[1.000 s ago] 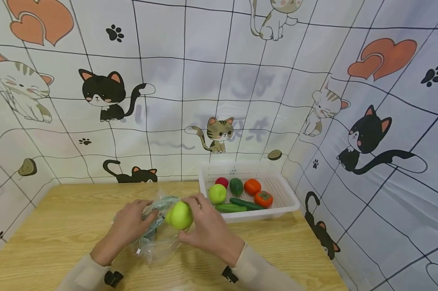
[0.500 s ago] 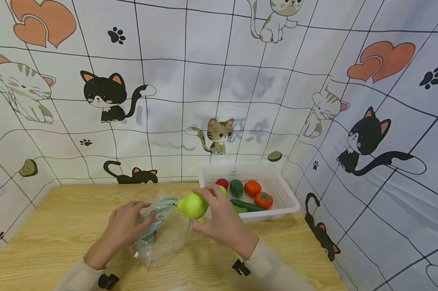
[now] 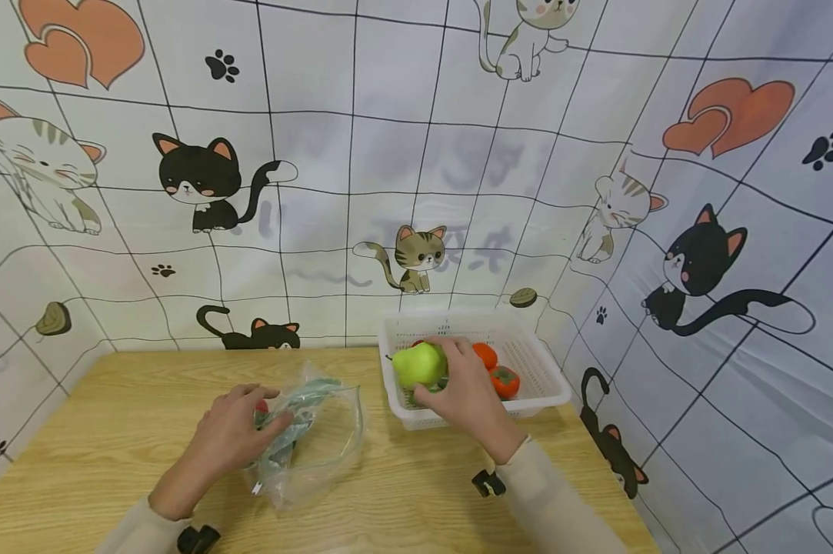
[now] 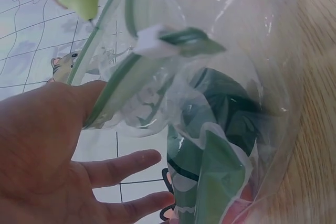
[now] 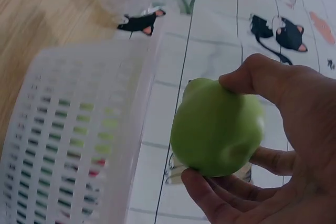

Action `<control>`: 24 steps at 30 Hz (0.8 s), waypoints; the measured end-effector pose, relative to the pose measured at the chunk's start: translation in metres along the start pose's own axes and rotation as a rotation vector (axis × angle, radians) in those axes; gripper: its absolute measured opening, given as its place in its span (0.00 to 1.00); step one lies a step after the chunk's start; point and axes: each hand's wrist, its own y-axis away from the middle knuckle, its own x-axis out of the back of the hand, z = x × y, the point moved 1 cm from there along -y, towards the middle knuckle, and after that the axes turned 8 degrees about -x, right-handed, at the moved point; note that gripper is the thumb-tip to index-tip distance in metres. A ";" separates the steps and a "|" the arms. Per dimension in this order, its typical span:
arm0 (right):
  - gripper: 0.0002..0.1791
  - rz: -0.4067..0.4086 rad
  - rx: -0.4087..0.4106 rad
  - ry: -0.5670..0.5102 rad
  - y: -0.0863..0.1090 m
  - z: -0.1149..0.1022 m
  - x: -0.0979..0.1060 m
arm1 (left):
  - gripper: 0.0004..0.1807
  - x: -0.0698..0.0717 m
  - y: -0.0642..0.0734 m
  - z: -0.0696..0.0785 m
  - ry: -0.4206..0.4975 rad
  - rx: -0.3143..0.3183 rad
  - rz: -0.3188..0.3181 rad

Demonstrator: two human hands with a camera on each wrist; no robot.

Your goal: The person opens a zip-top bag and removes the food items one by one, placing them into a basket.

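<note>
My right hand (image 3: 470,396) grips a green pear (image 3: 416,365) over the left side of a white perforated basket (image 3: 416,419). In the right wrist view the thumb is on one side of the pear and the fingers curl round the other, above the basket's rim. My left hand (image 3: 232,431) is at a clear zip bag (image 3: 329,454) with a green edge. In the left wrist view its fingers (image 4: 128,166) are spread and its thumb meets the bag's green edge. Dark green and red show inside the bag.
Two orange-red persimmons (image 3: 504,382) lie in the basket; the right hand and pear cover much of the other produce. The wooden table (image 3: 402,500) meets a cat-patterned cloth wall (image 3: 319,192) behind and at the right.
My right hand has carried the pear from beside the bag up and right to over the basket. My left hand has shifted slightly left, still at the bag.
</note>
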 end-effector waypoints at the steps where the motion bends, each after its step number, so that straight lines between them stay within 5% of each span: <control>1: 0.40 -0.006 -0.027 0.007 -0.002 0.005 0.002 | 0.33 0.001 0.000 0.000 0.002 -0.003 0.000; 14: 0.43 -0.129 -0.253 0.165 -0.033 0.070 0.026 | 0.40 0.006 0.004 -0.003 0.038 0.004 -0.042; 24: 0.35 -0.203 -0.262 0.192 -0.038 0.087 0.022 | 0.44 0.010 0.008 -0.003 0.080 0.037 -0.086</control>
